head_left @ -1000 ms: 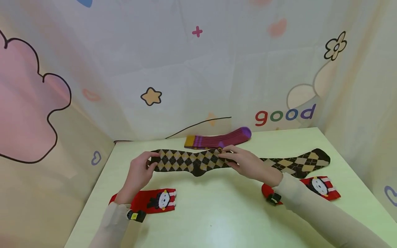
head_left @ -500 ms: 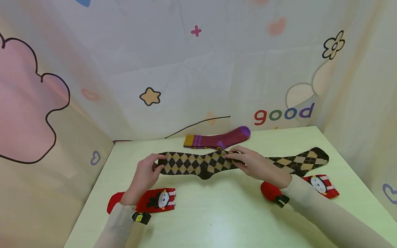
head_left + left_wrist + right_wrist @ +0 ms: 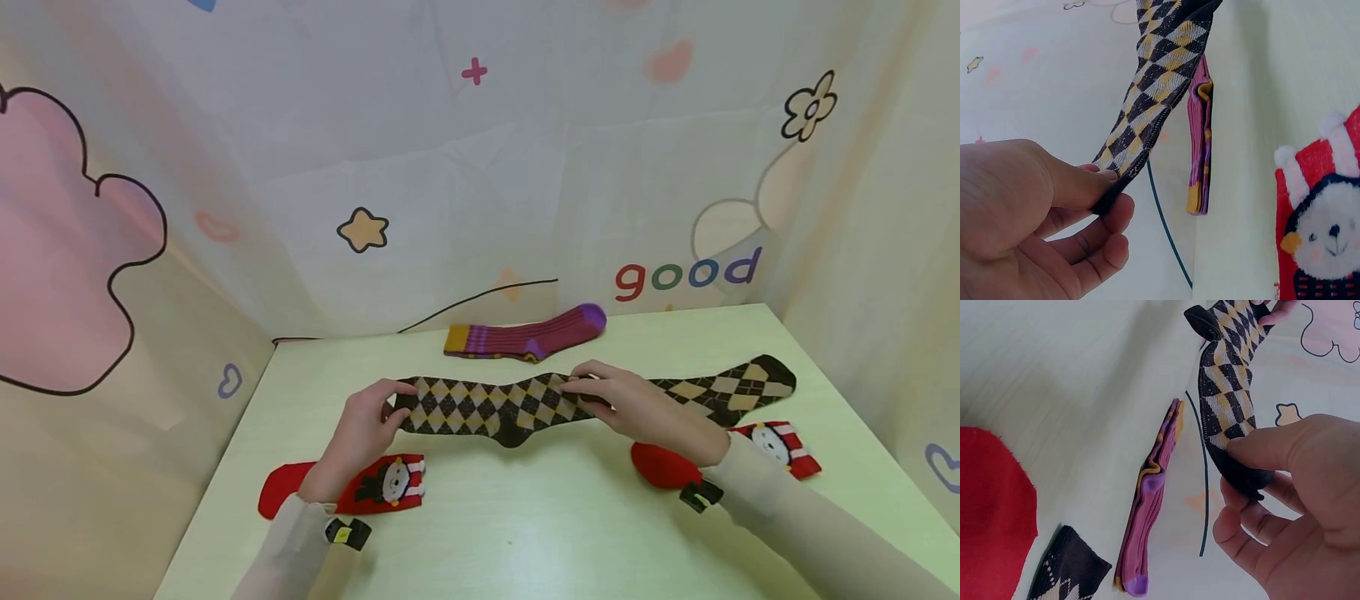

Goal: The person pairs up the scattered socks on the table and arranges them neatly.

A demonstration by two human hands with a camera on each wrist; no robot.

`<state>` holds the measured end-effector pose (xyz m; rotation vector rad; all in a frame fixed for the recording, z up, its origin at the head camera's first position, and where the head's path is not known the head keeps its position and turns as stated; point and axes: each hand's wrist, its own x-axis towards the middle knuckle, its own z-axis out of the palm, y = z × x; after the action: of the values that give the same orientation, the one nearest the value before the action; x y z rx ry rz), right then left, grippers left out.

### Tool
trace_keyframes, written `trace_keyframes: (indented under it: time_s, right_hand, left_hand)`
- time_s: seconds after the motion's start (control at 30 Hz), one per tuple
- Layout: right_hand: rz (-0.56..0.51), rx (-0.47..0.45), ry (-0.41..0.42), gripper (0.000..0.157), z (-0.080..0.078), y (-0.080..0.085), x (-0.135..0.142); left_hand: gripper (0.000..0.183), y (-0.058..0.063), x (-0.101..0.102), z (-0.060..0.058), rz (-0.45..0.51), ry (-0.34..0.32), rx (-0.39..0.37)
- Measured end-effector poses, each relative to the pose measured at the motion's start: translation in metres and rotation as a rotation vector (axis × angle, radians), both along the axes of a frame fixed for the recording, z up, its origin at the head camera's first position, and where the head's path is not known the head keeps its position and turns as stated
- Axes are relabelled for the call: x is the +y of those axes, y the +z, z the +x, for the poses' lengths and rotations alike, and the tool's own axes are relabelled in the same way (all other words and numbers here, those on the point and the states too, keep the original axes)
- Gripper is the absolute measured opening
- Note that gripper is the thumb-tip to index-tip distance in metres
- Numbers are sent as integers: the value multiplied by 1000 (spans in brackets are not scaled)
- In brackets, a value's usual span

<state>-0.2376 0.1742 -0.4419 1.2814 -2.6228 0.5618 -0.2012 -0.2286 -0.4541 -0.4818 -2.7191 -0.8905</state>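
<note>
An argyle sock [image 3: 465, 408] in black, grey and yellow is stretched sideways above the table, its heel hanging downward. My left hand [image 3: 369, 421] pinches its cuff between thumb and fingers, as the left wrist view also shows at the dark cuff edge of the sock [image 3: 1147, 106]. At the other end, my right hand [image 3: 637, 404] pinches the dark toe, seen close up in the right wrist view, where the hand [image 3: 1297, 494] has its thumb on the sock [image 3: 1225, 394]. Part of the toe is hidden behind the fingers.
A second argyle sock [image 3: 738, 387] lies at the right, partly behind my right hand. One red sock [image 3: 393, 483] lies under my left wrist, another [image 3: 663, 467] under my right forearm. A maroon and purple sock pair [image 3: 517, 337] lies at the back by the printed curtain [image 3: 450, 183].
Both hands have moved to the right and slightly nearer, carrying the stretched argyle sock with them. The grip at both ends looks the same. The other socks lie as before.
</note>
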Motion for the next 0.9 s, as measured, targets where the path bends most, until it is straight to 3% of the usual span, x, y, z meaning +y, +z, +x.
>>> trace_keyframes:
  time_s: [0.5, 0.9]
  right_hand:
    - [13, -78, -42, 39, 10, -12, 19]
    - [45, -40, -35, 43, 15, -19, 31]
  left_hand:
    - [34, -11, 16, 5, 23, -51, -78]
    - [33, -16, 25, 6, 14, -121, -120]
